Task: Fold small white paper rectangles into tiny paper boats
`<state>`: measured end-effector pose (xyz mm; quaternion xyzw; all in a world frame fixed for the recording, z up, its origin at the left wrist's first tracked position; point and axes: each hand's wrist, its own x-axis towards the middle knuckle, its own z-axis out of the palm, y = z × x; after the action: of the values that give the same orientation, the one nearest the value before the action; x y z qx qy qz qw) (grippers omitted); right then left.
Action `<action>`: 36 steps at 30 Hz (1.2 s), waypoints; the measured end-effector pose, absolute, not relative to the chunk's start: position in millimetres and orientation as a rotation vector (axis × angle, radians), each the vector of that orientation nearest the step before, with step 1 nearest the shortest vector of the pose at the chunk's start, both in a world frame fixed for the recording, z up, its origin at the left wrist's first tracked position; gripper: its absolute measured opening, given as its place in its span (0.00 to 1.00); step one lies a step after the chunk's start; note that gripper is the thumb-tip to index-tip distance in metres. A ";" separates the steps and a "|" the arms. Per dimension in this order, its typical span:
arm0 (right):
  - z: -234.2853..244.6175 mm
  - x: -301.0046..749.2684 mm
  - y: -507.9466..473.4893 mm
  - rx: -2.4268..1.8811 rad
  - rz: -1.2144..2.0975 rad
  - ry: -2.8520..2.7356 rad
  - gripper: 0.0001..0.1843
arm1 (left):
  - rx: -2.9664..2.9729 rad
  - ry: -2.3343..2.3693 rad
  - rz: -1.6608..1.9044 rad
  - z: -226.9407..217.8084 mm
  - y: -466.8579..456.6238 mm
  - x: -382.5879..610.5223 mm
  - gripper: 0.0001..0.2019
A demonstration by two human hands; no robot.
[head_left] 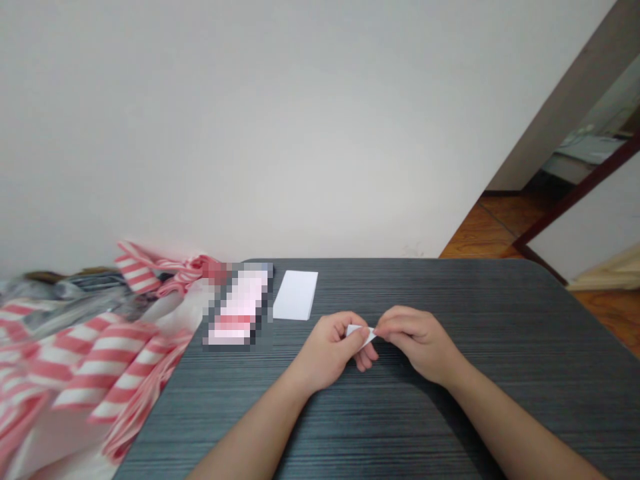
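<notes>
My left hand (334,348) and my right hand (416,341) meet just above the dark grey table (500,347), near its middle. Both pinch one small folded piece of white paper (361,331) between fingers and thumbs, the left from the left side and the right at its right tip. Most of the paper is hidden by the fingers. A stack of white paper slips (296,295) lies flat on the table, up and to the left of my hands.
A pixelated pink and white object (238,305) lies at the table's far left corner. Red and white striped cloth (95,367) is heaped left of the table. A white wall stands behind; wooden floor and a doorway (565,193) show at right.
</notes>
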<state>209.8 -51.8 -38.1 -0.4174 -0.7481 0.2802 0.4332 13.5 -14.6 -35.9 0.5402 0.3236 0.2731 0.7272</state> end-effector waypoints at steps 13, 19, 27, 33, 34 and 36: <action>-37.4 206.6 -53.2 -1.036 0.675 -1.928 0.12 | 1.266 0.777 0.559 -34.3 -15.1 14.5 0.15; -36.0 203.3 -55.3 -1.309 0.855 -1.692 0.10 | 1.348 0.827 0.614 -36.1 -15.2 15.1 0.12; -31.2 200.0 -55.4 -1.373 0.932 -1.797 0.11 | 1.461 0.840 0.601 -37.7 -15.7 13.0 0.11; -29.8 198.8 -55.3 -1.361 0.881 -1.867 0.11 | 1.493 0.839 0.583 -35.9 -16.6 12.7 0.11; -29.9 199.0 -55.0 -1.362 0.868 -1.872 0.11 | 1.498 0.839 0.580 -35.4 -16.7 12.8 0.11; -30.6 199.6 -54.4 -1.362 0.854 -1.881 0.11 | 1.507 0.839 0.568 -34.4 -16.7 12.9 0.11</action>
<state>199.6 -54.4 -30.6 -0.5202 -0.7183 0.3261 0.3273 12.9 -16.7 -34.4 0.6542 0.3642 0.2464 0.6154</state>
